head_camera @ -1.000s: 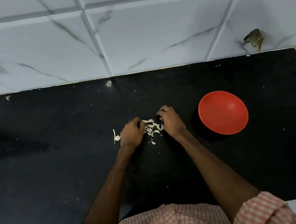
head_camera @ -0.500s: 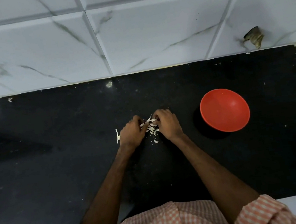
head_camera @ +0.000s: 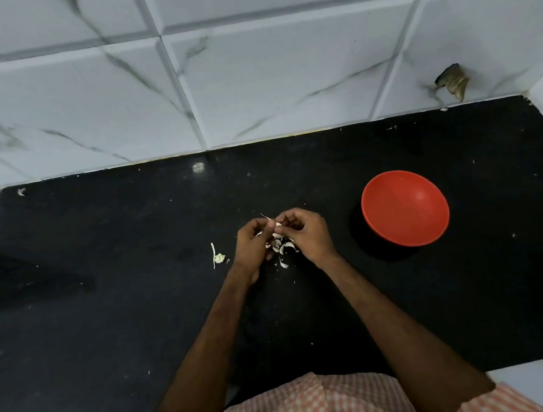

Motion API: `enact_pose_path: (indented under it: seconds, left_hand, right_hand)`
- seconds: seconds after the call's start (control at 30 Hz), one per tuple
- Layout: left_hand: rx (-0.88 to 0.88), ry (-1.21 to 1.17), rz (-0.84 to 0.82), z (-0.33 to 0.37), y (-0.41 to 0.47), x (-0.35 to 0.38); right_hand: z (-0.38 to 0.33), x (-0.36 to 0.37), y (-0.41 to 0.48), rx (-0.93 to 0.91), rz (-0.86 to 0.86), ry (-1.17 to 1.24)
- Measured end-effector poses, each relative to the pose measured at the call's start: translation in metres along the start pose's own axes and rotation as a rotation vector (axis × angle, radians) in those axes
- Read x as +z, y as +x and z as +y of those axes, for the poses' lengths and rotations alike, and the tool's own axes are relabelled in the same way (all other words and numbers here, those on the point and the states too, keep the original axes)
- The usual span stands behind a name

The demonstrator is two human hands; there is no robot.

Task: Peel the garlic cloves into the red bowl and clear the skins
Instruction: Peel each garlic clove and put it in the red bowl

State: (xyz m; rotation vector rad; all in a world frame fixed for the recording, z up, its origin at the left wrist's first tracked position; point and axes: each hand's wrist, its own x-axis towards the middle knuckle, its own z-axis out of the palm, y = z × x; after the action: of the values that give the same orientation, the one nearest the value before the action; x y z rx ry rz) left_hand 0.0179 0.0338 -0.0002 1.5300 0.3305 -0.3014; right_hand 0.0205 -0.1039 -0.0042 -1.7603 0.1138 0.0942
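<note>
Two hands meet over the middle of the countertop (head_camera: 102,297), fingertips together. L hand (head_camera: 254,246) & R hand (head_camera: 306,236) both pinch one garlic clove (head_camera: 278,226), small and pale, held just above the surface; a thin wisp of skin sticks up from it. How much is peeled can't be told at this size.

Directly under the hands lie loose skins (head_camera: 286,247): curled papery flakes, white w/ a pinkish tinge. One more skin scrap (head_camera: 218,257) lies near the L hand, toward the left edge.

Handling (est.): the clove is light and firm, prob. slick once bare. Best held by its sides w/ one hand while the other's nail lifts skin at the tip or root end. Skins weigh next to nothing, are brittle, and will likely scatter or cling to fingers, so sweep them together rather than pick singly.

Toward the right edge, near the R hand but apart from the pile, sits the red bowl (head_camera: 405,209): round, smooth, plastic-looking, no cloves seen inside. Countertop is dark speckled stone w/ crumbs. Its back edge meets glossy white marble-veined wall tiles (head_camera: 245,71).
</note>
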Motion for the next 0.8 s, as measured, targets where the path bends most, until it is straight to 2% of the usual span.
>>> enact_pose_path:
  seconds: [0.2,0.5,0.7,0.8]
  left_hand:
    - [0.034,-0.143,0.004,0.003,-0.006,0.005]
    - [0.029,-0.205,0.028,0.009,-0.003,0.009]
    - [0.002,-0.340,0.029,0.013,-0.002,0.006]
    - [-0.034,-0.416,0.062,0.009,0.002,0.000]
  right_hand:
    - [-0.008,0.010,-0.005,0.208,0.080,0.302]
    - [-0.026,0.023,0.003,0.507,0.213,0.490]
    - [-0.022,0.023,0.010,0.437,0.179,0.436]
    - [-0.018,0.011,0.010,0.398,0.260,0.370]
